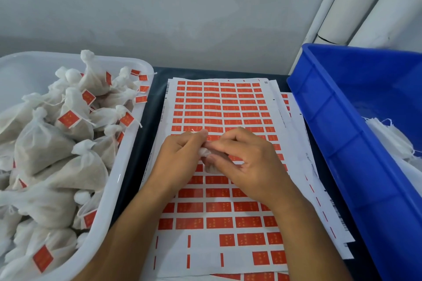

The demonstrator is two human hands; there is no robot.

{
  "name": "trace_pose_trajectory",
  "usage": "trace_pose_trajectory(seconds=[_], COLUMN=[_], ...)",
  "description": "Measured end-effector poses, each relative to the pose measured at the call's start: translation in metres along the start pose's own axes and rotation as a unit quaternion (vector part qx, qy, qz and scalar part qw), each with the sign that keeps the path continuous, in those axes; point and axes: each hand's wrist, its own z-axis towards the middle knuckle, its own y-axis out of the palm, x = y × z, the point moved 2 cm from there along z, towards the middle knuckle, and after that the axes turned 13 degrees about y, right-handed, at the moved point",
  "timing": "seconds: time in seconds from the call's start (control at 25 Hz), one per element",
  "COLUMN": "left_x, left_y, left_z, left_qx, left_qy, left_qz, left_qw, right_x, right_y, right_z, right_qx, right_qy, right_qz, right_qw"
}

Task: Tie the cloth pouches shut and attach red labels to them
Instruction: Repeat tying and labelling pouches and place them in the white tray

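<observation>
A small white cloth pouch [206,157] sits between my two hands above the sheet of red labels [219,107]. My left hand [180,157] pinches the pouch's top, where a bit of white string sticks up. My right hand [244,162] curls its fingers round the pouch from the right and hides most of it. The label sheet lies flat on the dark table, with several labels peeled away from its near rows.
A white tub [123,166] on the left holds several tied pouches [45,143] with red labels. A blue crate [342,134] on the right holds white cloth pouches [392,139]. More label sheets lie under the top one. A grey wall stands behind.
</observation>
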Motion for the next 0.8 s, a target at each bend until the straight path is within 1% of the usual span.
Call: trace_pose_trajectory(seconds=[0.2, 0.32, 0.44, 0.52, 0.64, 0.72, 0.8], left_x=[0.001, 0.001, 0.002, 0.004, 0.007, 0.01, 0.013], left_y=[-0.003, -0.001, 0.001, 0.001, 0.004, 0.008, 0.012], left_z=[0.001, 0.0, -0.001, -0.001, 0.0, -0.002, -0.004], left_qx=[-0.013, -0.025, -0.056, -0.085, -0.123, -0.128, -0.118], left_qy=[-0.006, 0.005, 0.028, 0.054, 0.083, 0.097, 0.095], left_qz=[0.01, 0.023, 0.038, 0.025, -0.009, -0.011, -0.026], left_qw=[1.0, 0.999, 0.997, 0.995, 0.989, 0.987, 0.988], right_x=[0.0, 0.001, 0.004, 0.005, 0.005, 0.006, 0.006], right_y=[-0.001, -0.003, -0.005, -0.007, -0.011, -0.013, -0.013], right_z=[-0.001, -0.001, 0.0, 0.001, 0.003, 0.003, 0.002], right_qx=[-0.026, -0.017, -0.008, 0.009, 0.063, 0.096, 0.108], right_qy=[0.036, 0.044, 0.055, 0.063, 0.07, 0.078, 0.093], right_qz=[0.001, -0.013, -0.015, 0.002, 0.052, 0.082, 0.11], right_qw=[0.999, 0.999, 0.998, 0.998, 0.994, 0.989, 0.984])
